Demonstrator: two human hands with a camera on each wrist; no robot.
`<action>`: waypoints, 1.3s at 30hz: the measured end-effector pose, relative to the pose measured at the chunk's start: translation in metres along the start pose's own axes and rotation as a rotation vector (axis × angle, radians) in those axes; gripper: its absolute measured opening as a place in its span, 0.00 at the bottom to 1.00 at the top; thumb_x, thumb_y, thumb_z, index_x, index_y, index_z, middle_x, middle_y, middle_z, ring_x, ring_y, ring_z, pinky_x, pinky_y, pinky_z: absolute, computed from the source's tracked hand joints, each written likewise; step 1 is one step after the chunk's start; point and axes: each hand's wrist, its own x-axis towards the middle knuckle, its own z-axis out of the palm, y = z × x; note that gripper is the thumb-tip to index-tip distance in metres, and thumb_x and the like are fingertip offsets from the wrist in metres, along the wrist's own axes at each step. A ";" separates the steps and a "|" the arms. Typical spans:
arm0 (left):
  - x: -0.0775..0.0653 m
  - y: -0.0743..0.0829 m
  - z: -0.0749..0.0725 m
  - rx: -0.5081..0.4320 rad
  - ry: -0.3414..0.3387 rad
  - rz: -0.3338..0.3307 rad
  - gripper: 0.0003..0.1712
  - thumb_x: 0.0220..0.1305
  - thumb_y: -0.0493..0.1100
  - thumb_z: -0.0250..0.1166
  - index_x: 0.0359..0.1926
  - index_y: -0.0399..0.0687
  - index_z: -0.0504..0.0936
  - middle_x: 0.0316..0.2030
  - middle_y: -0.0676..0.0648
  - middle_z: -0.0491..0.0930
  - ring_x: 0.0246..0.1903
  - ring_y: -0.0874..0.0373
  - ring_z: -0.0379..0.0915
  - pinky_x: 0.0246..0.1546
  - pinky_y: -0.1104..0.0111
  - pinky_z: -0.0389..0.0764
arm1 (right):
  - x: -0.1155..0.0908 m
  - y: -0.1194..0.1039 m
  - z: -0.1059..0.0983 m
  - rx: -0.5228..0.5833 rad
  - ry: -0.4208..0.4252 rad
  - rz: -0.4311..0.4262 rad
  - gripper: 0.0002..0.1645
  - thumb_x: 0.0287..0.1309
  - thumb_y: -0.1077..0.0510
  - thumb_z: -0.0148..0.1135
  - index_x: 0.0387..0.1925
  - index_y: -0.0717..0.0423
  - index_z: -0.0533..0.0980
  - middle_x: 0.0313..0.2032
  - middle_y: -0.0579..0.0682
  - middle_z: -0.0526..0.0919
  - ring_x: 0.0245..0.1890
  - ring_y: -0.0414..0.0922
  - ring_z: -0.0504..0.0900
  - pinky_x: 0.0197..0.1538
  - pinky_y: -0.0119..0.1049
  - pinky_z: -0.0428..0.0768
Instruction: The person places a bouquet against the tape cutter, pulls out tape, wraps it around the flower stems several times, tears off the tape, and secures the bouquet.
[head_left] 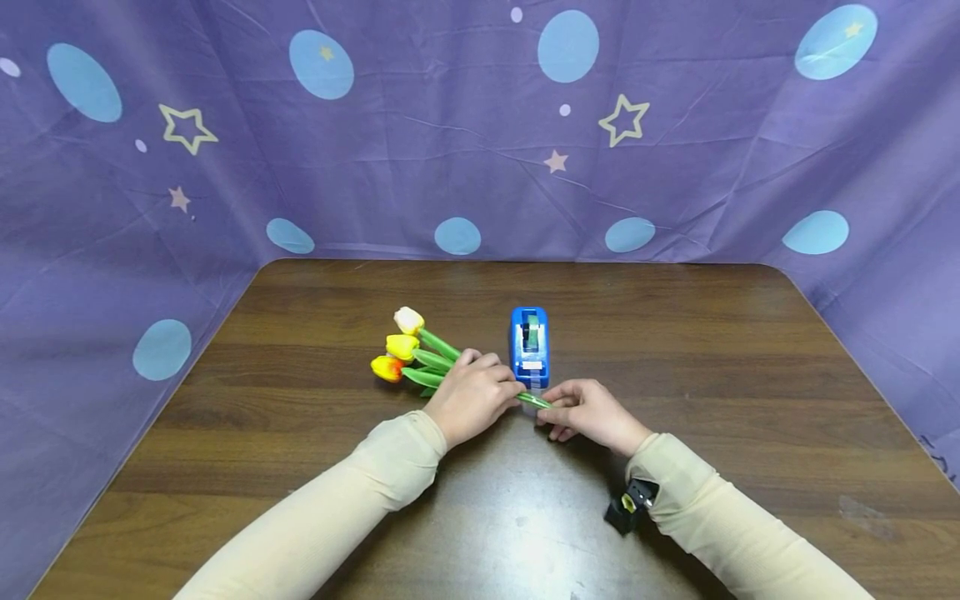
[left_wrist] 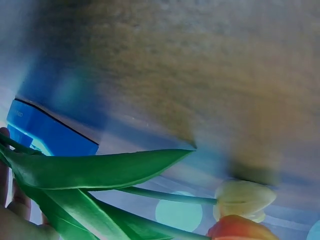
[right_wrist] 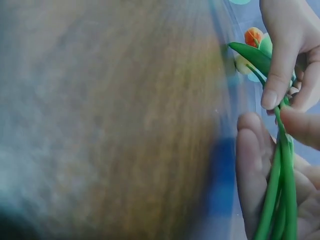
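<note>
Three artificial tulips (head_left: pixel 402 347), one white, one yellow and one orange-yellow, lie bunched with their heads to the left. My left hand (head_left: pixel 477 392) holds the bunch by its green stems, just below the leaves (left_wrist: pixel 100 170). At the lower stems, my right hand (head_left: pixel 592 414) has its thumb and fingers around them; in the right wrist view the stems (right_wrist: pixel 281 190) run across its palm. Just behind the stems stands a blue tape dispenser (head_left: pixel 529 346). A clear strip of tape (head_left: pixel 536 388) reaches from it toward the stems; whether it sticks to them I cannot tell.
Everything is on a brown wooden table (head_left: pixel 337 467), with a purple patterned cloth (head_left: pixel 480 125) hanging behind and at the sides. A black strap with a small device (head_left: pixel 630 506) is on the right wrist. A clear scrap (head_left: pixel 866 515) lies on the table at right.
</note>
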 end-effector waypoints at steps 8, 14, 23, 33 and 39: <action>0.001 -0.001 -0.001 0.004 0.007 0.003 0.09 0.61 0.52 0.70 0.42 0.60 0.89 0.34 0.60 0.85 0.40 0.61 0.76 0.46 0.64 0.70 | 0.003 0.004 -0.006 0.040 -0.138 -0.001 0.21 0.73 0.60 0.47 0.50 0.79 0.73 0.38 0.66 0.87 0.24 0.38 0.83 0.32 0.35 0.83; 0.001 -0.001 0.001 0.001 0.016 0.015 0.09 0.60 0.51 0.71 0.41 0.59 0.89 0.34 0.59 0.86 0.38 0.61 0.76 0.43 0.65 0.71 | 0.005 0.005 -0.009 0.065 -0.224 0.061 0.24 0.76 0.55 0.43 0.52 0.75 0.73 0.37 0.60 0.88 0.24 0.39 0.84 0.28 0.33 0.80; 0.002 -0.002 0.001 -0.008 0.031 0.030 0.08 0.60 0.50 0.71 0.40 0.58 0.89 0.34 0.58 0.86 0.38 0.60 0.76 0.43 0.66 0.73 | 0.007 0.006 -0.011 0.103 -0.295 0.112 0.27 0.77 0.49 0.42 0.53 0.72 0.73 0.37 0.55 0.89 0.23 0.40 0.84 0.25 0.31 0.78; 0.003 -0.002 0.000 -0.003 0.025 0.027 0.08 0.60 0.49 0.71 0.40 0.57 0.89 0.34 0.58 0.86 0.38 0.60 0.76 0.43 0.66 0.74 | 0.008 0.007 -0.013 0.123 -0.277 0.092 0.21 0.75 0.54 0.45 0.46 0.70 0.75 0.34 0.48 0.89 0.24 0.39 0.84 0.27 0.30 0.77; 0.003 -0.002 0.000 0.000 0.017 0.021 0.08 0.59 0.49 0.72 0.40 0.58 0.89 0.34 0.58 0.86 0.38 0.60 0.76 0.42 0.66 0.74 | 0.007 0.006 -0.011 0.094 -0.238 0.065 0.22 0.74 0.56 0.47 0.47 0.74 0.76 0.33 0.48 0.89 0.24 0.38 0.83 0.27 0.30 0.76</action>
